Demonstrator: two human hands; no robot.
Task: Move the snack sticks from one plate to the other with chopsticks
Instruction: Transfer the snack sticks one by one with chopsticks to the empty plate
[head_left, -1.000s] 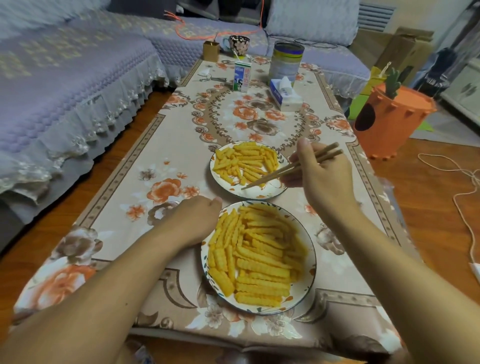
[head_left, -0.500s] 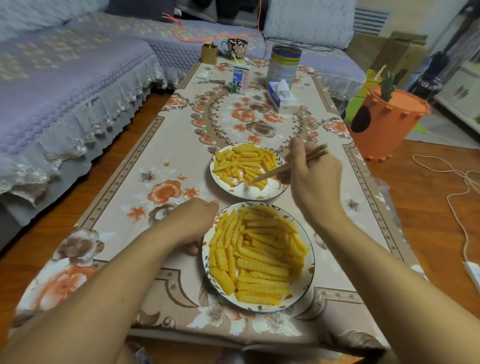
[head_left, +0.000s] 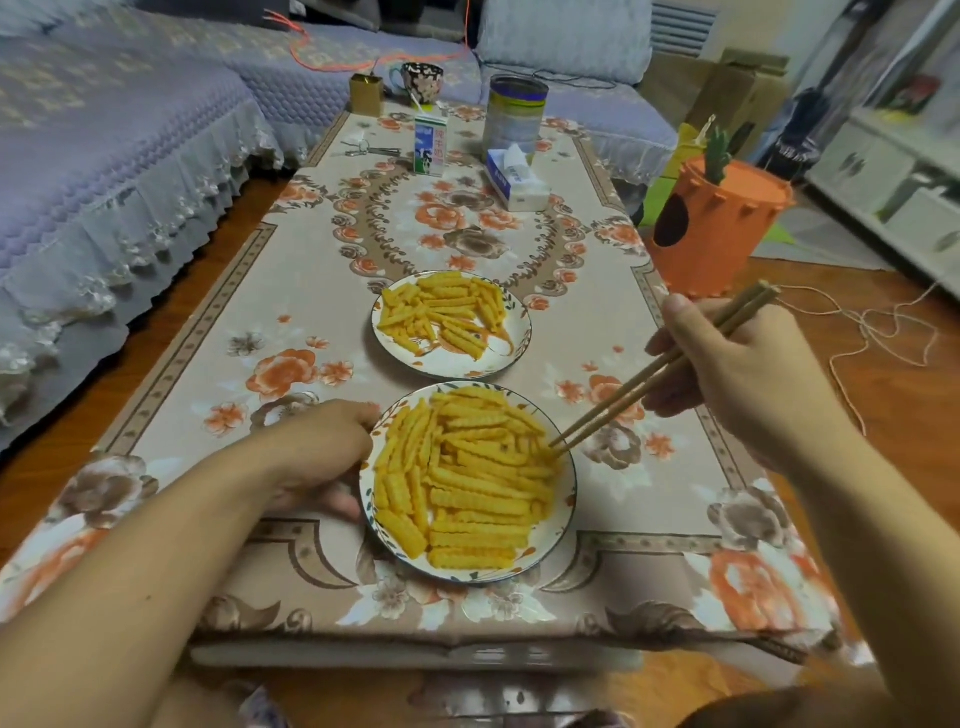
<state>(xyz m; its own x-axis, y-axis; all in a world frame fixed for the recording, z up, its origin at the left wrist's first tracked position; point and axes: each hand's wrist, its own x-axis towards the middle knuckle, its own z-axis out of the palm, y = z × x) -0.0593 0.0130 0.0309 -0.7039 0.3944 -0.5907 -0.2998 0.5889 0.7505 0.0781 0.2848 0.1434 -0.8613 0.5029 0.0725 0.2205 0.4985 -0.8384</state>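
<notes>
A: How are the hands placed?

B: The chopsticks (head_left: 660, 370) are gripped in the right hand (head_left: 737, 374), fingers curled round their upper ends. The tips are angled down and to the left and are set among the snack sticks (head_left: 467, 478) at the right edge of the near plate (head_left: 563, 512). Whether a stick is pinched between the tips cannot be told.

A: And the left hand?

B: The left hand (head_left: 317, 457) is laid on the tabletop (head_left: 208, 374) against the left rim of the near plate. Its fingers are curled at the rim; a firm grip cannot be confirmed.

A: Where are the snack sticks found?

B: They are divided between two plates. The near plate is heaped with ridged yellow sticks. The far plate (head_left: 498, 358), just beyond it and apart from it, is covered more thinly, with bare white showing along its near side.

A: What else is seen?

B: A floral cloth is spread over the tabletop. At its far end a milk carton (head_left: 431, 145), a tall tin (head_left: 514, 117), a tissue box (head_left: 517, 179), a patterned mug (head_left: 421, 83) and a small brown box (head_left: 365, 94) are stood. A sofa (head_left: 104, 156) with a lilac cover is seen on the left, and an orange carrot-shaped bin (head_left: 717, 223) on the floor to the right.
</notes>
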